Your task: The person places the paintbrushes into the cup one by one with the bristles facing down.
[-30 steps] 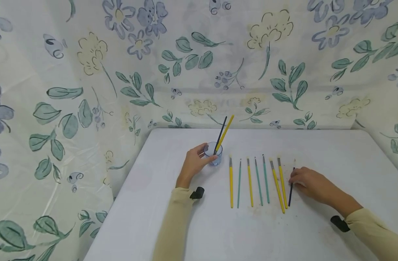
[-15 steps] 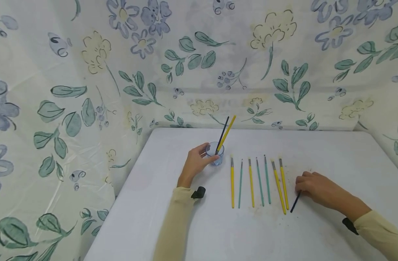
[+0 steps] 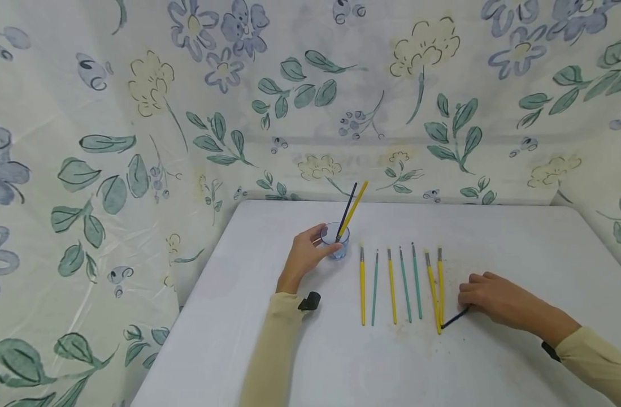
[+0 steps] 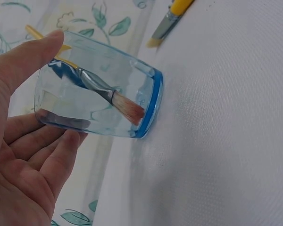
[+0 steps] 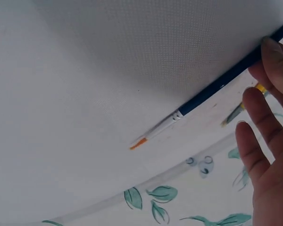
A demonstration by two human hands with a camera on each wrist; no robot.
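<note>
My left hand [image 3: 306, 254] grips a clear glass [image 4: 99, 113] with a blue base, thumb on one side and fingers on the other. Inside the glass lean a yellow paintbrush [image 3: 355, 204] and a dark paintbrush [image 3: 347, 204], handles up. On the right, my right hand [image 3: 498, 299] pinches a dark blue paintbrush [image 5: 217, 89] between thumb and index finger; its other fingers are spread. The orange bristle tip [image 5: 138, 144] shows in the right wrist view but is hidden behind the hand in the head view. The handle's end reaches the nearby yellow paintbrushes [image 3: 434, 294].
Between the hands, several yellow and teal paintbrushes [image 3: 404, 288] lie in a row on the white table [image 3: 351, 373], bristles pointing away. Faint brownish specks mark the surface near them. A floral curtain [image 3: 310, 130] rises behind the table and along its left side.
My right hand has moved a little right and nearer with the dark blue paintbrush, turning it from nearly upright to slanted. The rightmost yellow brushes shifted slightly closer together. The left hand stays put.
</note>
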